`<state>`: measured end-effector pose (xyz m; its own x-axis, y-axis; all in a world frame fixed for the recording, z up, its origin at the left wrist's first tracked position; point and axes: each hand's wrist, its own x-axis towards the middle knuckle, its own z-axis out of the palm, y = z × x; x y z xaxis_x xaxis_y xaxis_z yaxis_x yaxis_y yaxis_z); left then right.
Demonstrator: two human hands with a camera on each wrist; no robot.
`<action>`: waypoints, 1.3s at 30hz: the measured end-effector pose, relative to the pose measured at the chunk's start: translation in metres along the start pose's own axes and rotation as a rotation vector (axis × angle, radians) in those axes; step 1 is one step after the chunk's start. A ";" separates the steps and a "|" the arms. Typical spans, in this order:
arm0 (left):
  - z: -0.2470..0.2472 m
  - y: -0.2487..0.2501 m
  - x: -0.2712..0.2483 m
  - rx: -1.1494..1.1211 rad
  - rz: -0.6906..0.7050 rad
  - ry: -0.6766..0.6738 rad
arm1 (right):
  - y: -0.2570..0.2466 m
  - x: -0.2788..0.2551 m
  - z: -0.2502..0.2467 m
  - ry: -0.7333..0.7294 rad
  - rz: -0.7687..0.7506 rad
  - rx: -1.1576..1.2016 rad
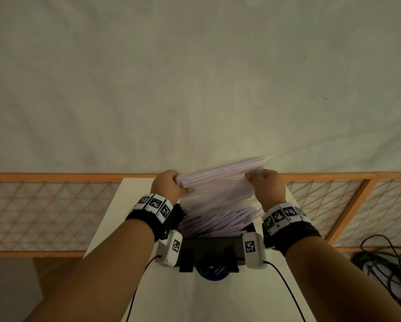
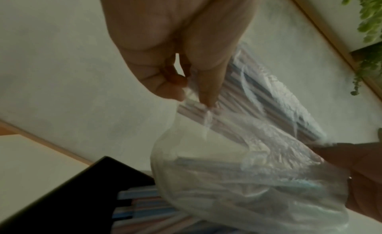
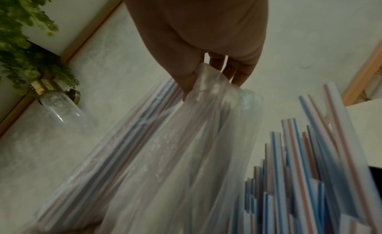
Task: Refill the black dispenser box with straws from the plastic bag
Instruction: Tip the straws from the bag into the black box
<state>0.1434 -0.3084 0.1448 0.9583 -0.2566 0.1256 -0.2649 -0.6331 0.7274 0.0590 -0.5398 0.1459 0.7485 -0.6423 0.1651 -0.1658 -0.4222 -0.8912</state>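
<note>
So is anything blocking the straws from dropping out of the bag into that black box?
Nothing visible does. Both hands, left and right, hold the plastic bag above the black dispenser box, whose open top already holds a heap of straws.

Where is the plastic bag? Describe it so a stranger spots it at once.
Find the white table in front of the orange lattice railing; the black dispenser box sits on it. Held above the box, between the left hand and right hand, is the plastic bag. It alone is clear crinkled film, with striped straws spilling out below.
</note>
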 end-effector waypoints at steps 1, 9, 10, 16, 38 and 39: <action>0.000 -0.001 0.001 -0.041 -0.005 -0.002 | 0.000 0.000 0.000 0.014 -0.007 -0.011; 0.000 0.006 -0.003 -0.128 -0.090 -0.190 | -0.001 -0.002 0.000 0.012 0.006 0.039; 0.000 0.005 -0.003 -0.157 -0.110 -0.188 | -0.003 -0.002 0.001 -0.002 0.006 0.049; -0.003 0.003 -0.004 -0.229 -0.134 -0.099 | -0.003 -0.004 0.001 -0.084 0.049 0.050; 0.002 0.002 -0.003 -0.091 -0.122 -0.193 | 0.005 -0.002 -0.002 0.053 -0.101 0.005; 0.002 0.001 -0.003 -0.105 -0.137 -0.244 | 0.005 -0.002 -0.002 0.049 -0.088 0.018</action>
<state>0.1398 -0.3099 0.1439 0.9269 -0.3499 -0.1356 -0.1098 -0.5983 0.7937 0.0553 -0.5416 0.1420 0.7274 -0.6338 0.2630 -0.0890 -0.4672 -0.8797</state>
